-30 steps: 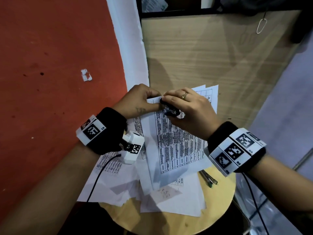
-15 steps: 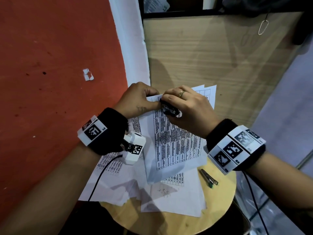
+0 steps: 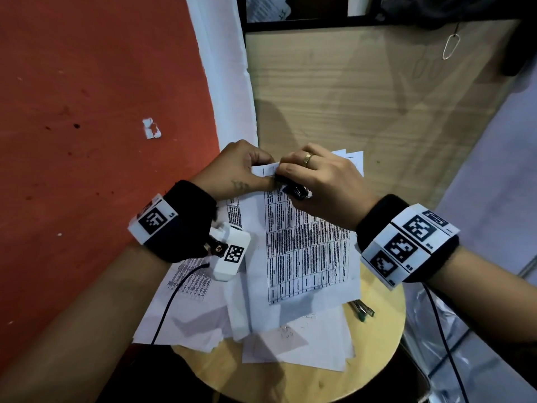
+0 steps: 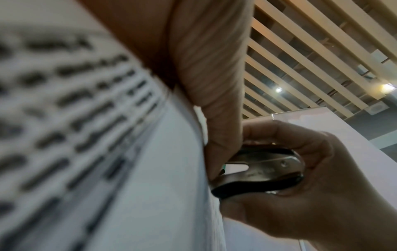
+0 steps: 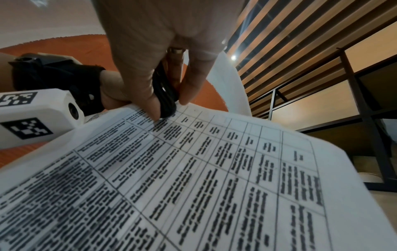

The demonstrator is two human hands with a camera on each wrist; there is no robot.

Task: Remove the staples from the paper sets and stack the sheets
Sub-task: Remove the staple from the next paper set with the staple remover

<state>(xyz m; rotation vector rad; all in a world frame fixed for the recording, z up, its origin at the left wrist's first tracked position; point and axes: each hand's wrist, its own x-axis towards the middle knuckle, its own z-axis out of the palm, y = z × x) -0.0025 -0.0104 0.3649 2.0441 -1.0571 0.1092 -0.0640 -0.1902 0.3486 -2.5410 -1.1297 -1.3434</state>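
A stapled paper set (image 3: 305, 248) printed with a table is lifted over the round wooden stool (image 3: 377, 350). My left hand (image 3: 244, 173) pinches its top left corner. My right hand (image 3: 316, 181) grips a black and metal staple remover (image 3: 296, 191), its claws set against that same corner. In the left wrist view the staple remover (image 4: 264, 171) meets the paper's edge (image 4: 182, 169) beside my left thumb. In the right wrist view the remover (image 5: 164, 95) sits between thumb and fingers above the printed sheet (image 5: 193, 178). The staple itself is hidden.
Loose printed sheets (image 3: 203, 315) lie spread on the stool under the lifted set. A green pen (image 3: 361, 309) lies at the stool's right edge. A wooden panel (image 3: 363, 97) stands behind, a red floor (image 3: 87, 112) lies to the left, and a wire clip (image 3: 450, 46) hangs top right.
Both hands stay at the paper's top corner with the staple remover. The lifted set has shifted slightly; the grips are unchanged.
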